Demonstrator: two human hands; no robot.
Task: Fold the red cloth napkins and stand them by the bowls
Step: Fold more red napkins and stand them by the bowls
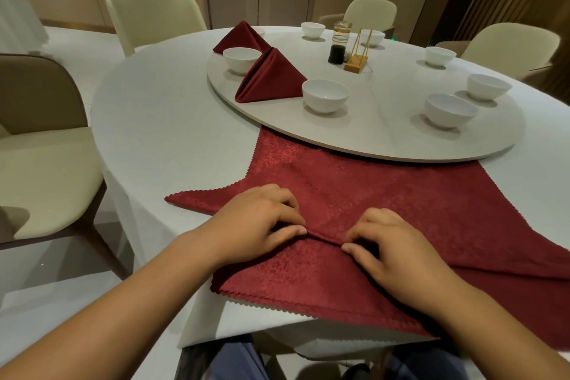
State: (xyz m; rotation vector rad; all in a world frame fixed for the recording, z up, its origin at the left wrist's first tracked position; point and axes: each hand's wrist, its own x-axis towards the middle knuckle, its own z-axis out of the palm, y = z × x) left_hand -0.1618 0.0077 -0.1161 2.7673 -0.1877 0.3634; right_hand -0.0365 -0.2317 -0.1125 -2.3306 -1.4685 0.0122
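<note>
A large red cloth napkin (pixel 385 191) lies spread on the white table in front of me, its far edge tucked under the turntable. My left hand (pixel 262 219) and my right hand (pixel 388 244) pinch a raised crease across its near part, thumbs and fingertips close together. A folded red napkin (pixel 271 77) stands as a pyramid on the turntable between two white bowls (pixel 325 95) (pixel 242 58). A second folded napkin (pixel 240 35) stands behind it.
The round turntable (pixel 385 139) carries several more white bowls (pixel 450 109), a sauce bottle (pixel 339 43) and a wooden toothpick holder (pixel 357 63). Cream chairs (pixel 154 15) ring the table. The table's near edge is just under my wrists.
</note>
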